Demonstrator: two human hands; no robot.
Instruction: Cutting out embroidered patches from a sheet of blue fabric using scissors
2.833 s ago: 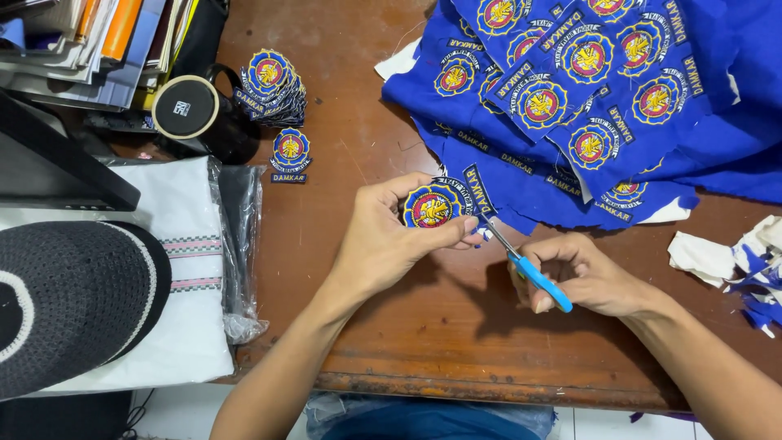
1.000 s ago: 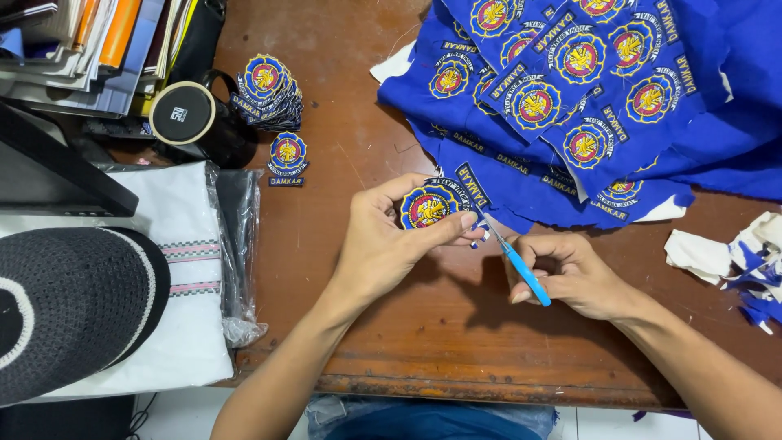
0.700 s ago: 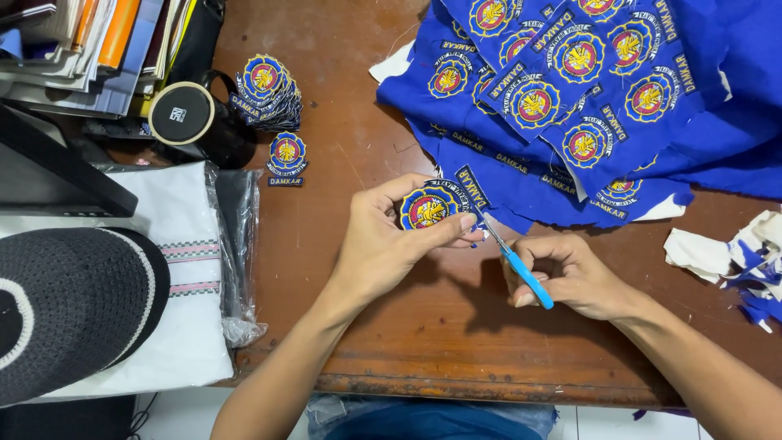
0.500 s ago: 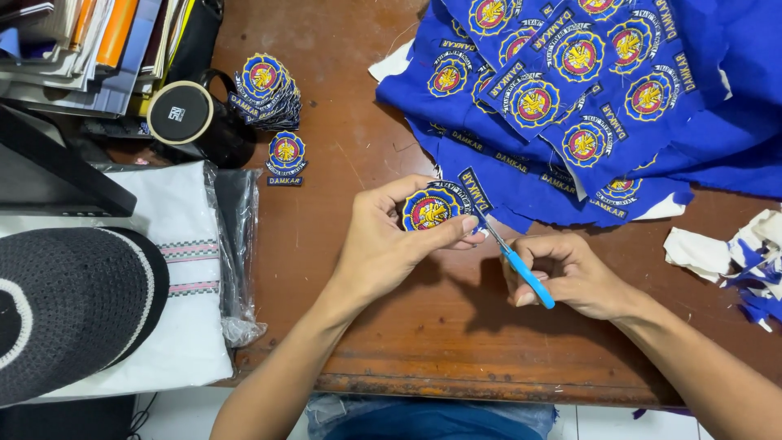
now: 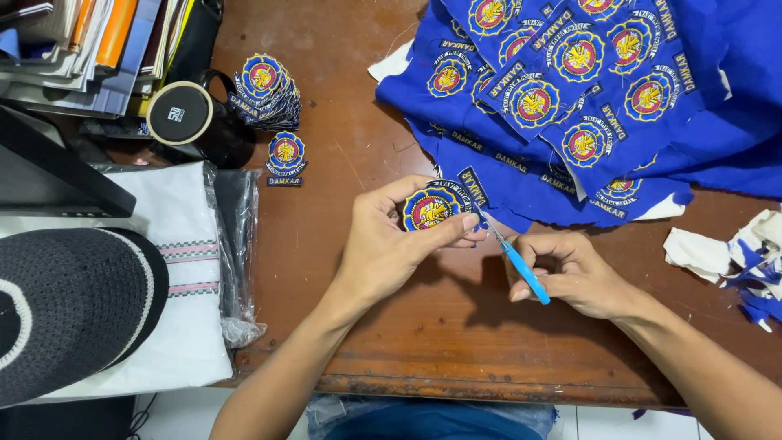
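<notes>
Change since earlier views: slight only. Round embroidered patch [image 5: 432,209] turned a little in the grip; blue-handled scissors [image 5: 518,265] shifted a touch along its right edge. Judged: trimming of the patch border under way, cut advancing around the rim, not yet complete.

Left hand [image 5: 391,244]: raised above the wooden table [image 5: 391,326], palm toward the camera, fingers curled closed on the patch, thumb laid across its lower edge, fingertips behind. Patch held near the middle of the scene, just near of the blue fabric sheet [image 5: 717,98].

Right hand [image 5: 574,273]: low over the table, right of the patch, fingers folded shut around the scissor handle. Blades pointing up-left to the patch edge; open or closed not discernible.

Surroundings:
- Blue fabric sheet with rows of uncut patches, far right.
- Stack of finished patches [image 5: 265,90], far left; single patch [image 5: 285,156] just near of it.
- Black mug [image 5: 191,122], beside the stack.
- Fabric offcuts [image 5: 733,261], white and blue, right edge.
- Black cap [image 5: 65,310] on bagged white cloth [image 5: 183,269], near left.
</notes>
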